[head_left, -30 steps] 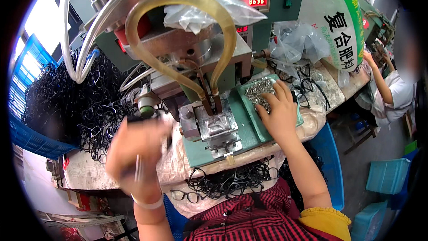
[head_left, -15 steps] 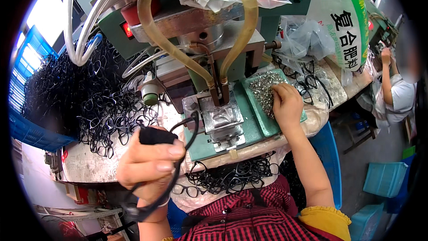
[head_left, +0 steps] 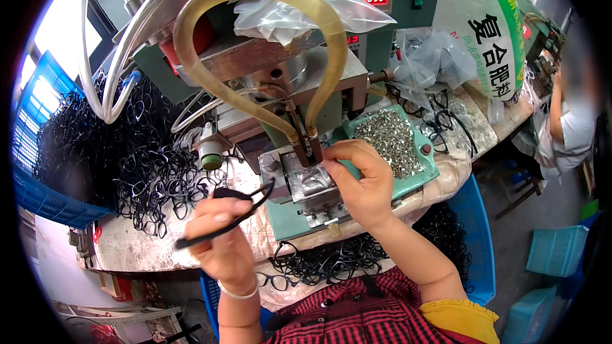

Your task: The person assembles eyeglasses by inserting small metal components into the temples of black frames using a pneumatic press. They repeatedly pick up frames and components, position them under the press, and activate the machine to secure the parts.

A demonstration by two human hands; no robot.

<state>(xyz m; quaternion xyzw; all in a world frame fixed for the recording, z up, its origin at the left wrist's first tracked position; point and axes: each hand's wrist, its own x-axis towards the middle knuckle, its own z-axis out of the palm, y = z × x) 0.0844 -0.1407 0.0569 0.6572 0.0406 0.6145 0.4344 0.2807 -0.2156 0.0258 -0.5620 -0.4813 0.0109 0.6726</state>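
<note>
The left hand [head_left: 220, 239] is gripping a black frame [head_left: 224, 215] above the tabletop [head_left: 134, 248]; it looks light, thin and springy, best pinched at the rim; the right hand [head_left: 360, 181] is pinching something too small to tell at the jig [head_left: 312, 188].

My left hand [head_left: 220, 242] is raised in front of me, forearm rising almost straight from the lower edge, a thin pale band around the wrist. Its back faces me and the fingers [head_left: 217, 216] are curled closed, thumb side up, pinching something thin and dark that sticks out to both sides. My right hand [head_left: 360, 181] is stretched farther forward, the bare forearm running up and to the left from a yellow sleeve cuff at the elbow. That wrist is bent slightly, palm down, with the fingertips [head_left: 331, 164] drawn together and pointing left, thumb tucked beneath them.
</note>
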